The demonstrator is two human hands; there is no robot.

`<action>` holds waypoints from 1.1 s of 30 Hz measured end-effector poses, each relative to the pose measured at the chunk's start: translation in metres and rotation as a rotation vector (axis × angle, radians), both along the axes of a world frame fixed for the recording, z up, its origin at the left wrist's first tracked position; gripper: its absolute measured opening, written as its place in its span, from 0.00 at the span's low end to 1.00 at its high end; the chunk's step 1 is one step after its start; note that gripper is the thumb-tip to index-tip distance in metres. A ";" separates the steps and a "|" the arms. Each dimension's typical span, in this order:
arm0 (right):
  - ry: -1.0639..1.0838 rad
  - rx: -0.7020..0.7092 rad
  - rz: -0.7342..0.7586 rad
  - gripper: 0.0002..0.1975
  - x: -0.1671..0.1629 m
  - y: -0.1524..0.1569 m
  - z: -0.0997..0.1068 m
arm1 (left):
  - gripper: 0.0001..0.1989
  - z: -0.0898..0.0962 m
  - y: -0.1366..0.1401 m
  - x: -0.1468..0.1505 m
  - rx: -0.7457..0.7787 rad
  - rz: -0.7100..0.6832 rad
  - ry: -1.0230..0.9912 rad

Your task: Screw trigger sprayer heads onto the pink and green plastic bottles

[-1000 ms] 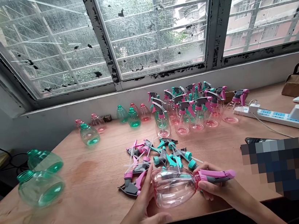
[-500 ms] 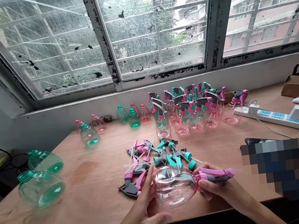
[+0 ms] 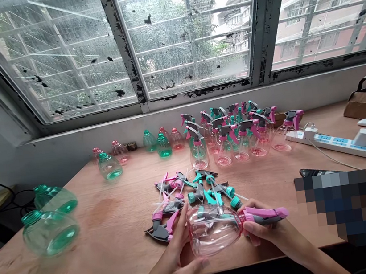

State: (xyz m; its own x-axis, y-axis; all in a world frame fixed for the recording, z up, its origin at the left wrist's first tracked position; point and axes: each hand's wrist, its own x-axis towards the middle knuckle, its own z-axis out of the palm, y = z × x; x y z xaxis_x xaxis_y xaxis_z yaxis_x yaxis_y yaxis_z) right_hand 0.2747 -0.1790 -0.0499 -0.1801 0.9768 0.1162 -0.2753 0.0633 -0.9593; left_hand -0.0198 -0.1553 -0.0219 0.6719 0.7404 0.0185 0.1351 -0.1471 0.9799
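A clear pink spray bottle (image 3: 214, 236) lies on its side in the air, held above the table's front edge. My left hand (image 3: 179, 259) cups its base end, with fingers behind and thumb below. At the neck, my right hand (image 3: 260, 228) pinches the collar of the pink and grey spray head (image 3: 265, 214), which points right. The spray head is seated on the bottle, and its thin tube runs inside. Just behind the bottle lies a loose pile of trigger spray heads, pink ones (image 3: 159, 227) on the left and teal ones (image 3: 195, 196) on the right.
Several bottles with spray heads (image 3: 227, 149) stand together near the window wall. Green bottles without heads (image 3: 51, 235) are at the left, with more green and pink ones (image 3: 164, 147) at the back. A power strip (image 3: 335, 141), phone (image 3: 315, 171) and brown bag (image 3: 364, 104) occupy the right.
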 end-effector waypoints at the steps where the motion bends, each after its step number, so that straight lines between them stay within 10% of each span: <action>1: -0.001 -0.006 -0.002 0.12 0.000 0.000 -0.001 | 0.52 0.000 0.000 0.000 0.007 0.005 -0.001; 33: -0.020 0.024 -0.035 0.11 0.000 -0.001 0.004 | 0.51 0.001 0.004 0.006 -0.110 0.089 -0.091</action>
State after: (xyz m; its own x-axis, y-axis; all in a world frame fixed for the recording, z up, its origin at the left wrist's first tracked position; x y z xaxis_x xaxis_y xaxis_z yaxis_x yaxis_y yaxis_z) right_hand 0.2742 -0.1798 -0.0457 -0.1488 0.9794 0.1367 -0.2532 0.0959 -0.9626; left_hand -0.0134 -0.1515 -0.0205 0.6030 0.7977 -0.0084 0.0531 -0.0296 0.9982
